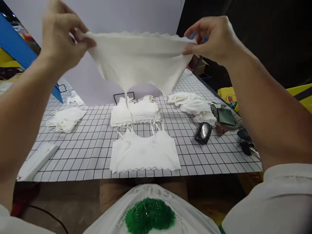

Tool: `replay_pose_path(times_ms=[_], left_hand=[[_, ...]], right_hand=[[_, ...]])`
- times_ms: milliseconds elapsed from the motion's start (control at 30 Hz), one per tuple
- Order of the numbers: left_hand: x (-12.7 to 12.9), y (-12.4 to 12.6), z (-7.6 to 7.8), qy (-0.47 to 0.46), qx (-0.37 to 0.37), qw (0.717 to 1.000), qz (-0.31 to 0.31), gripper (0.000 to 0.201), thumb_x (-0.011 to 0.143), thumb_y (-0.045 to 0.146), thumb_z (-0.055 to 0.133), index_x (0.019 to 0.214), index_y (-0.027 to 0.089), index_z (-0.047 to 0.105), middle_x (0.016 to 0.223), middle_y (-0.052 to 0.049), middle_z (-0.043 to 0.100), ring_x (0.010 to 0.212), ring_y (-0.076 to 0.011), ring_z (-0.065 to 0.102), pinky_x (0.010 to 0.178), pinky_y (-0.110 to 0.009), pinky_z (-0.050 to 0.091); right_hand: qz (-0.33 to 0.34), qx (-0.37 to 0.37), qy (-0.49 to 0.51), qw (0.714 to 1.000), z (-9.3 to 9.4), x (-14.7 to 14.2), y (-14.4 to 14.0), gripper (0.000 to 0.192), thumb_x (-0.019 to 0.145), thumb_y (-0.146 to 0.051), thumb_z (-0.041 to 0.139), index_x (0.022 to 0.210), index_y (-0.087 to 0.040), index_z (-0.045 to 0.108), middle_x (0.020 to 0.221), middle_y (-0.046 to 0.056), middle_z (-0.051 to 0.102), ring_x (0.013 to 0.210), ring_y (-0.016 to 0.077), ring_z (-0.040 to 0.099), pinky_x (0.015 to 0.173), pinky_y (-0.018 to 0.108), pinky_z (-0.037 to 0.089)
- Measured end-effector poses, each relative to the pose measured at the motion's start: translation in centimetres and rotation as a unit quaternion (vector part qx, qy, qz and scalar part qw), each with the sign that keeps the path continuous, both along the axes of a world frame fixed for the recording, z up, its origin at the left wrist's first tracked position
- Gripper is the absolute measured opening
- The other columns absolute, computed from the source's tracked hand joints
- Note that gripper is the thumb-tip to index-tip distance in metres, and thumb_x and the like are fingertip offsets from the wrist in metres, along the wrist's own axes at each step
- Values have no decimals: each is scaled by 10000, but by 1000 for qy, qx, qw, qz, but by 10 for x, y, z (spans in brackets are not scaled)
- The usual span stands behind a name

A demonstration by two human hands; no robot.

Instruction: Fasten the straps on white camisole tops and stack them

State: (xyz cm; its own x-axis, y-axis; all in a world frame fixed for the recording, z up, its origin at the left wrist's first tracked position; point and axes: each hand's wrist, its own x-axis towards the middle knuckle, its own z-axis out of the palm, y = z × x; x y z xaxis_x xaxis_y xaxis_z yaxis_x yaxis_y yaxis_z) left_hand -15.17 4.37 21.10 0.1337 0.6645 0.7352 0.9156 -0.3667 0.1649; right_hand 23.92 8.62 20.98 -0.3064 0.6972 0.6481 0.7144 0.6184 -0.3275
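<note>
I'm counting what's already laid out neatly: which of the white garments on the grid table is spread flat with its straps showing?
The white top nearest the table's front edge: it lies flat, straps toward the back. The others are folded or crumpled, and one is held up by both hands.

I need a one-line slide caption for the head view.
Both hands, left hand and right hand, hold a white top stretched above a checked table.

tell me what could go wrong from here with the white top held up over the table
The top is pinched only at its scalloped hem by the left hand and right hand; a slip could let one side drop. Its straps dangle close to the folded stack and might snag or drag it out of shape. Lowered carelessly, it could rumple the flat top laid near the table edge.
</note>
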Motion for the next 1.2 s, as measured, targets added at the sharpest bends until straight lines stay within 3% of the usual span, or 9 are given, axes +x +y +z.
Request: replay_pose_path(times_ms=[100, 133, 233, 333, 500, 733, 867, 1033, 1200], left_hand=[[-5, -35, -73, -38, -56, 997, -20, 340, 893, 427, 670, 1070, 140, 716, 739, 27, 647, 590, -86, 582, 699, -286, 545], [-6, -49, -103, -54, -98, 993, -45, 322, 902, 436, 634, 1030, 151, 715, 692, 26, 656, 563, -105, 610, 617, -273, 541], [-10, -87, -189, -127, -201, 966, -105, 227, 856, 395, 623, 907, 189, 704, 742, -15, 737, 651, -173, 720, 595, -283, 586], [-12, -113, -240, -162, -243, 952, -90, 197, 834, 328, 597, 921, 209, 729, 871, -44, 777, 767, -203, 743, 720, -326, 625], [-17, -160, -256, -136, -233, 955, -120, 203, 881, 250, 580, 1008, 272, 737, 1029, -29, 769, 992, -233, 724, 880, -380, 612], [-23, -213, -286, -107, -253, 943, -188, 331, 906, 137, 538, 1122, 322, 709, 1124, -7, 748, 1010, -212, 722, 878, -344, 610], [-30, -217, -293, -60, -265, 941, -203, 360, 920, 132, 506, 1139, 325, 716, 1109, -11, 761, 1029, -240, 688, 896, -402, 584], [-31, -220, -296, 19, -277, 944, -181, 442, 947, 135, 431, 1271, 324, 664, 1289, -22, 700, 1148, -297, 601, 903, -491, 517], [-22, -192, -292, -70, -276, 948, -141, 328, 957, 183, 456, 1152, 260, 707, 1205, -66, 720, 1143, -275, 600, 963, -489, 485]], right_hand=[[-6, -2, -26, 1000, -59, 8, -28, 219, 739, -353, 851, 807, -179, 737, 761, 19, 639, 758, 135, 528, 777, 383, 468], [8, -16, -26, 1000, -85, 10, -39, 188, 746, -337, 844, 763, -193, 724, 796, 36, 662, 827, 176, 560, 839, 429, 476], [69, -144, 6, 987, -165, 12, -70, 153, 761, -317, 797, 746, -208, 691, 941, 50, 660, 950, 233, 612, 862, 446, 517], [71, -222, 30, 972, -220, 8, -97, 90, 806, -270, 707, 768, -201, 665, 783, 25, 667, 749, 193, 621, 713, 363, 516], [102, -139, 30, 985, -246, 6, -152, 103, 894, -163, 588, 852, -219, 663, 805, 47, 684, 796, 209, 617, 714, 370, 508], [154, -84, -61, 983, -269, 7, -206, 211, 917, -47, 495, 885, -200, 637, 828, 59, 645, 777, 189, 574, 797, 425, 487], [176, -109, -80, 975, -274, 3, -218, 130, 914, -73, 545, 904, -181, 617, 839, 60, 633, 811, 188, 572, 826, 422, 486], [167, -108, -113, 974, -274, -3, -232, 16, 925, -173, 600, 922, -186, 607, 822, 57, 623, 775, 199, 558, 827, 450, 475], [152, -55, -51, 985, -261, -28, -201, 112, 923, -103, 569, 957, -200, 613, 810, 61, 647, 756, 205, 560, 775, 409, 474]])
